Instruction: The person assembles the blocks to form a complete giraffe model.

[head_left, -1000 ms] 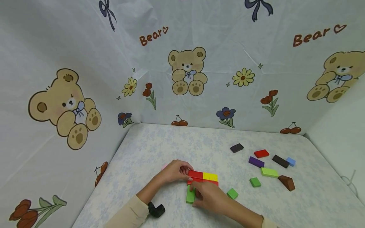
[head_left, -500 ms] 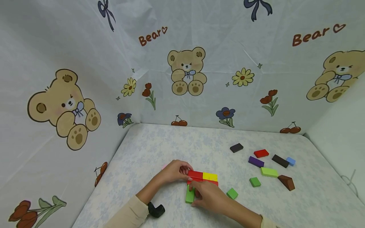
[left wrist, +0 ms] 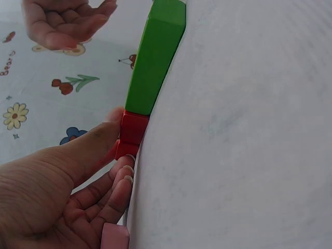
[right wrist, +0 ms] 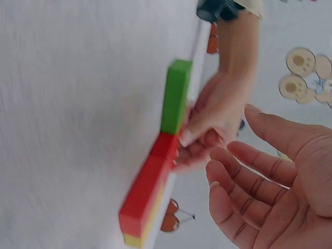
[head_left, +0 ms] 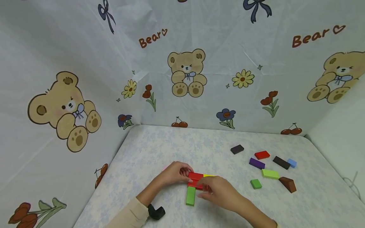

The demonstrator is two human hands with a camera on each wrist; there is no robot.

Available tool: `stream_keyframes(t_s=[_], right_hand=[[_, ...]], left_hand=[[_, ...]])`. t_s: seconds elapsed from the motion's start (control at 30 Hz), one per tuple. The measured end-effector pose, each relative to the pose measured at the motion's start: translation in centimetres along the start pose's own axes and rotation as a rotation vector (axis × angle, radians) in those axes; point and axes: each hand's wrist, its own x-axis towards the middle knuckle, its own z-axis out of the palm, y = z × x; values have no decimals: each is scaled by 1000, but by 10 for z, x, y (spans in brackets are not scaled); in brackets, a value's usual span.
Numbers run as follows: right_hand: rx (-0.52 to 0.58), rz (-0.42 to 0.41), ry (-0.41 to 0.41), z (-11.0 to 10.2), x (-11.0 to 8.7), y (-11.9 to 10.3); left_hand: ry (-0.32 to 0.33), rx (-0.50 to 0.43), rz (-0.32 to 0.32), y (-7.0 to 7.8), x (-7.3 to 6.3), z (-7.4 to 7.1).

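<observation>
Red wooden blocks (head_left: 195, 176) lie side by side on the table, a yellow block (head_left: 209, 175) continuing the back row. A green block (head_left: 190, 195) extends toward me from their left end, its far end right at the red. My left hand (head_left: 174, 173) pinches the left ends of the red blocks between thumb and fingers, as the left wrist view also shows. Over the right part of the group hovers my right hand (head_left: 222, 191), fingers loosely bent and nothing between them; it hides some of the blocks. Close to the left fingers is a pink block (left wrist: 115, 236).
Loose blocks lie to the right: black (head_left: 237, 149), red (head_left: 262, 155), purple (head_left: 257, 163), dark brown (head_left: 281, 162), blue (head_left: 292, 163), lime (head_left: 270, 174), green (head_left: 256, 183) and a brown wedge (head_left: 287, 184). A patterned sheet (head_left: 216, 101) rises behind the table.
My right hand has let go of the green block and moved up and to the right, now covering the small green cube. The left hand keeps its hold on the red blocks.
</observation>
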Motion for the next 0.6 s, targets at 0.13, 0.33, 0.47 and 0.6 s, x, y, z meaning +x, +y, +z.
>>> stream_keyframes(t_s=[0.13,0.33,0.47,0.6], right_hand=[[-21,27,30,-20,-5,7],[-54,85,62,-50,-14,22],[-62,99,98,-66,-21,37],[-49,118,138,-81,-29,52]], left_hand=[[1,5,-14,0,0,0],[5,2,-33,4,-2,-1],[6,1,-32,5,-2,-1],[2,3,-19,4,-2,-1]])
